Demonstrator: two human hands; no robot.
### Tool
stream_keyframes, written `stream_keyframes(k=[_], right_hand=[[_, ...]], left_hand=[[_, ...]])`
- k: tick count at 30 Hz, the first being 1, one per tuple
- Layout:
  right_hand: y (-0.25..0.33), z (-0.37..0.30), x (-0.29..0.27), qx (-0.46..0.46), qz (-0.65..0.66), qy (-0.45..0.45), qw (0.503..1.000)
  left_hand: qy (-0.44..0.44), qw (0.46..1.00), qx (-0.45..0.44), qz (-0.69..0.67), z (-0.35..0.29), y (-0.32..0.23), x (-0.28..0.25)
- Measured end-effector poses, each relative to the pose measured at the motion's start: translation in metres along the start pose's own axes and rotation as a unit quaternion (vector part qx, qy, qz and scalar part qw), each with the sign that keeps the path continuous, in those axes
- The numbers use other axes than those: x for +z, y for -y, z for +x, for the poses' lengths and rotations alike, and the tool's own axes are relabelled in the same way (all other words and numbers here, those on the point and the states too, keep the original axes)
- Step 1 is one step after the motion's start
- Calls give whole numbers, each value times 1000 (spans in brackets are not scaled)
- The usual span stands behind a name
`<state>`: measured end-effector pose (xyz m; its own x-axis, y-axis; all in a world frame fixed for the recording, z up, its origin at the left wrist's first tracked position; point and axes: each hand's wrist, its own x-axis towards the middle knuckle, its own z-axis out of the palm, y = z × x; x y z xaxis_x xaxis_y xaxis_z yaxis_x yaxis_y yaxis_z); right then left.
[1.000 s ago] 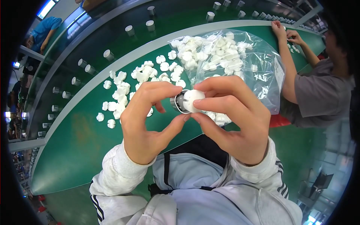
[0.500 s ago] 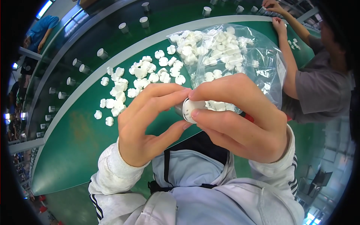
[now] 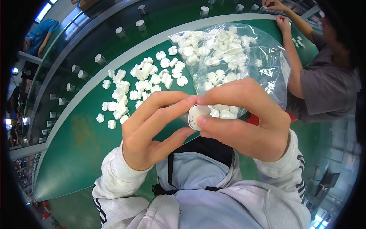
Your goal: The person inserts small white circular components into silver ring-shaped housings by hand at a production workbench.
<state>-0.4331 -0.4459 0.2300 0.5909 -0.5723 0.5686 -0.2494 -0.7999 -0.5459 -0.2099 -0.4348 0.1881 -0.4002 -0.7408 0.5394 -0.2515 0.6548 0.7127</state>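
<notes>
2-handed over the counter [image 3: 87,152], pinching a probably light, stiff, slick silvery cup [image 3: 185,118], best held by its sides, in the nearly closed left hand [image 3: 144,131] and touching its white insert [image 3: 197,113] with the half-curled right hand [image 3: 253,120], gripping unclearly

Floor [image 3: 312,141]: green, shiny, paler toward the right.
Table [image 3: 57,171]: green top, far side curved.
Conveyor belt [image 3: 85,49]: dark, curving behind the table.
Window [image 3: 43,12]: bright, at upper left.
Chair [image 3: 328,179]: dark, at right.
Glare [image 3: 318,222]: bluish white, near the lower right corner.
</notes>
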Motion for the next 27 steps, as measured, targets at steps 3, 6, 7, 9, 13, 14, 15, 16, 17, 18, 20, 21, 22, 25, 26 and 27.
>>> stream_keyframes(k=[3,6,7,9,13,14,15,16,17,18,20,21,22,25,26,27], right_hand=[[-1,-6,0,-18,-35,-14,999],[-2,-7,-1,0,-18,-7,1000],[-2,-8,-1,0,-17,-9,1000],[-3,-8,-2,0,-16,-12,1000],[-2,-5,-5,7,1,3,1000],[-1,-5,-6,7,8,10,1000],[0,-4,-6,7,7,9,1000],[2,-2,-6,10,4,13,1000],[3,-2,-6,14,0,17,1000],[2,-4,-5,14,0,17,1000],[-7,-12,-2,-106,-117,9,987],[-8,-13,-5,-106,-115,8,988],[-6,-12,-10,-130,-157,26,979],[-2,-13,-8,-130,-204,52,969],[-1,-13,-6,-106,-210,59,970],[-2,-13,-4,-104,-210,59,970]], left_hand=[[1,1000,16,-5,3,0,3],[11,1000,0,1,0,-1,4],[6,1000,1,-1,0,-2,5],[2,1000,2,-2,1,-3,6],[-1,1000,13,-7,3,-3,6],[-2,1000,17,-8,3,-3,6],[-2,1000,18,-8,3,-2,6],[0,1000,23,-4,3,-2,5],[2,1000,28,1,2,-1,4],[2,1000,29,0,2,-2,4],[10,1000,8,-2,2,-3,4],[11,1000,6,-2,2,-3,4],[15,1000,4,-13,1,-3,5],[22,1000,10,-10,1,-5,4],[24,1000,18,5,2,-4,3],[26,1000,18,3,0,-2,5]])
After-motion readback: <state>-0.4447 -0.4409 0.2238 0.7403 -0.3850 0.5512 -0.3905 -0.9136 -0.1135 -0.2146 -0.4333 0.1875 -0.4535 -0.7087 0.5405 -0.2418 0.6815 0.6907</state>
